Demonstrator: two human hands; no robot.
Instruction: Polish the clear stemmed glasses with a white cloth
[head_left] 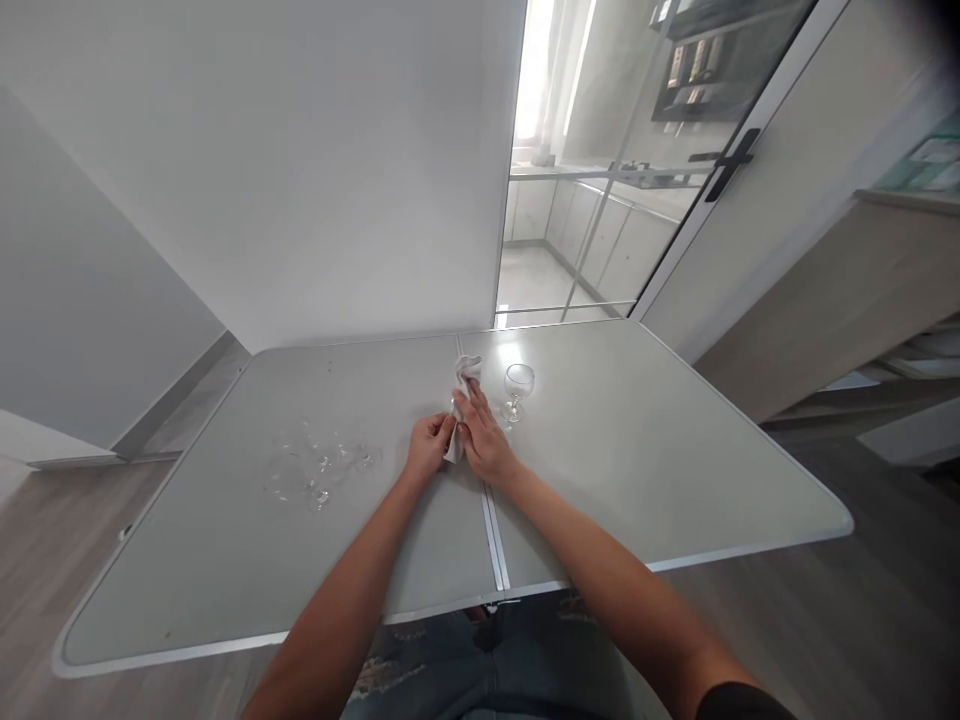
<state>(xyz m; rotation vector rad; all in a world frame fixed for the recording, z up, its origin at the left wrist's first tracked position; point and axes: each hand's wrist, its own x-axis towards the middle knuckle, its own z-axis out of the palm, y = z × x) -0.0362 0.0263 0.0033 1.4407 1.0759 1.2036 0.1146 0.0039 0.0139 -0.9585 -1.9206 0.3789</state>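
Both my hands meet near the middle of a grey folding table. A crumpled white cloth lies between them on the tabletop. My left hand is curled and pinches the near end of the cloth. My right hand rests on the cloth with its fingers stretched along it. A small clear stemmed glass stands upright just right of my right hand, apart from it. Spilled water spreads in drops and small pools on the left half of the table.
A seam runs down the table's middle toward me. A white wall stands behind the table. A glass door with a black handle is at the back right. Wood floor surrounds the table.
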